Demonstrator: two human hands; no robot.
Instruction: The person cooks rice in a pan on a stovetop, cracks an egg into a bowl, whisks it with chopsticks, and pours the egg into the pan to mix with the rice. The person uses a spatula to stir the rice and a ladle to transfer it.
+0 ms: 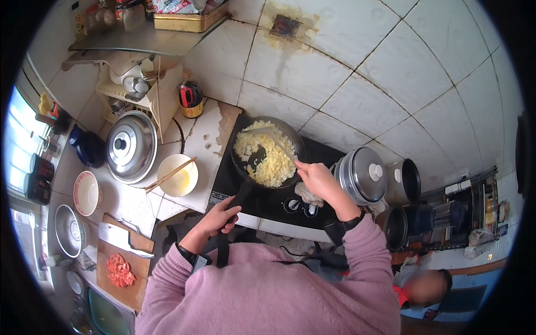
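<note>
My left hand point(218, 218) grips the black handle point(239, 197) of a dark frying pan point(298, 144) on the black gas stove point(259, 208). In my right hand point(320, 180) is a spatula point(281, 144), its blade resting among the food at the pan's far left side. Yellow and white crumbly food, which looks like scrambled egg point(274, 167), covers much of the pan's bottom. A dark patch of bare pan shows near the middle. Beneath my right wrist, a crumpled cloth point(307, 193) lies by the stove knobs point(294, 204).
Left of the stove, chopsticks point(176, 172) lie across a white bowl point(190, 184) with yellow liquid. A cleaver point(115, 236) and chopped tomato point(119, 271) rest on a wooden cutting board point(140, 272). A lidded steamer pot point(361, 178) stands right. Another person point(423, 289) is at lower right.
</note>
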